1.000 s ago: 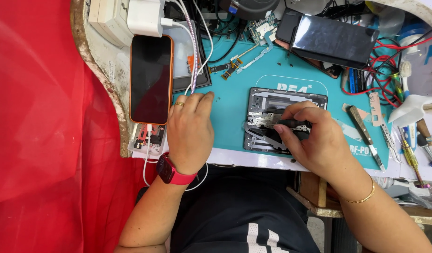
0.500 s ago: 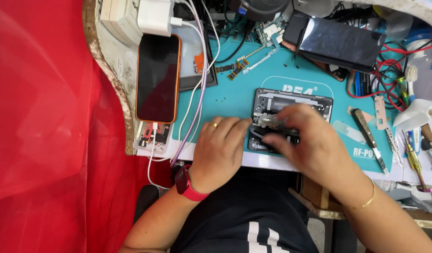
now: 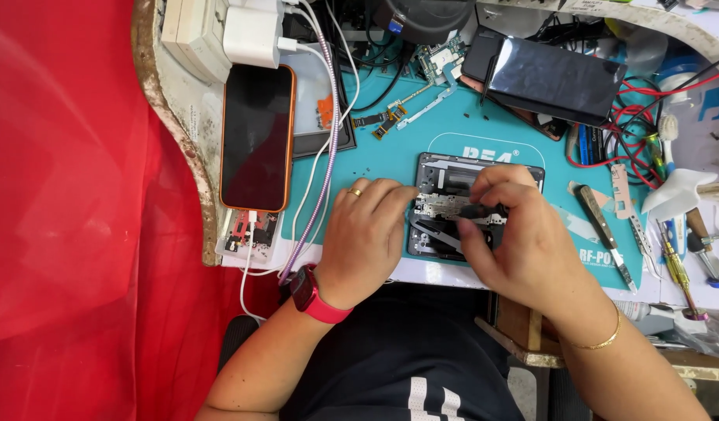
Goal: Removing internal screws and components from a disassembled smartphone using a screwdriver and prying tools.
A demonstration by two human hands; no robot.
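Left hand (image 3: 365, 236): I rest it flat, fingers loose, on the teal rubber work mat (image 3: 375, 160), fingertips steadying the opened black phone chassis (image 3: 445, 183).
Right hand (image 3: 515, 234): pinched around a slim black tool (image 3: 478, 210) over the chassis.
Chassis: mid-mat, desk (image 3: 176, 117) centre.
Nearby: orange-cased phone (image 3: 256, 136), left of the mat.

- This is a phone repair workshop, small and crowded.
- A teal repair mat (image 3: 484, 132) covers the worktop (image 3: 453, 273), with an opened phone (image 3: 453, 175) lying on it, its insides bare.
- Loose circuit boards (image 3: 437, 58) and flat ribbon cables (image 3: 387, 121) lie near the top edge.
- Screwdrivers (image 3: 675, 269) and tweezers (image 3: 628, 210) crowd the right side beside red wires (image 3: 648, 101).
- An orange phone (image 3: 256, 136) charges beside white plugs (image 3: 252, 35).
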